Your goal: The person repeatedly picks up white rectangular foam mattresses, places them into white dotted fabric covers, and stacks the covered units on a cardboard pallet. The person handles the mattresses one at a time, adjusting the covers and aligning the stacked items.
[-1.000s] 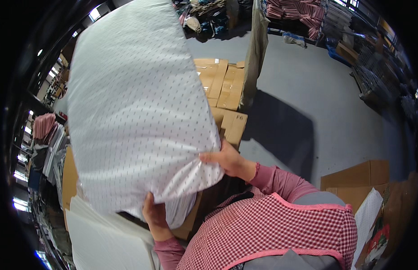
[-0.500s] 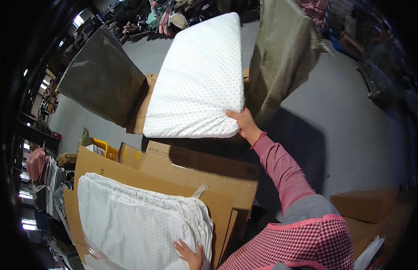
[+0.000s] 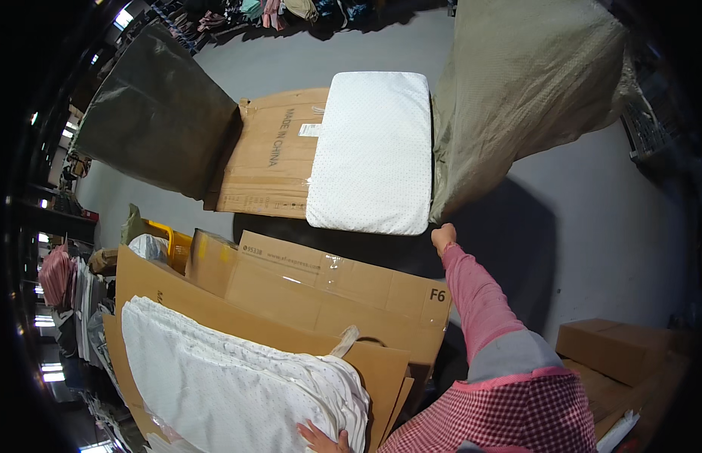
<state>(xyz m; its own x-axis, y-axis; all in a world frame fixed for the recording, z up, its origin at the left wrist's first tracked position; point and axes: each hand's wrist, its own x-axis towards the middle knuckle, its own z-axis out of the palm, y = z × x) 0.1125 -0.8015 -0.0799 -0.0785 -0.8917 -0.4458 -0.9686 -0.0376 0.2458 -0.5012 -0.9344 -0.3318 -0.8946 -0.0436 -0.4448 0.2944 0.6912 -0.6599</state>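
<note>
A white rectangular padded cushion [image 3: 370,155] with tiny dark dots lies flat on a cardboard sheet [image 3: 271,162], covering its right part. Just off the cushion's near right corner is my right hand [image 3: 444,238], fingers curled closed. It meets the lower corner of a large olive-grey plastic sheet [image 3: 528,90] that stands up along the right side; what the fingers hold, if anything, is hidden. At the lower edge my left hand [image 3: 323,438] rests with spread fingers on a stack of white dotted fabric pieces [image 3: 222,377]. Only part of that hand shows.
Another olive-grey flap [image 3: 158,113] rises left of the cardboard. Between me and the cushion stands an open carton [image 3: 328,287]. A yellow crate [image 3: 177,245] is at the left, a brown box [image 3: 611,347] at the right. Piled garments [image 3: 290,11] lie at the far end.
The cushion, tilted up in my right hand before, now lies flat and released. My right hand has moved slightly right and down to the sheet's corner. My left hand stays on the stack.
</note>
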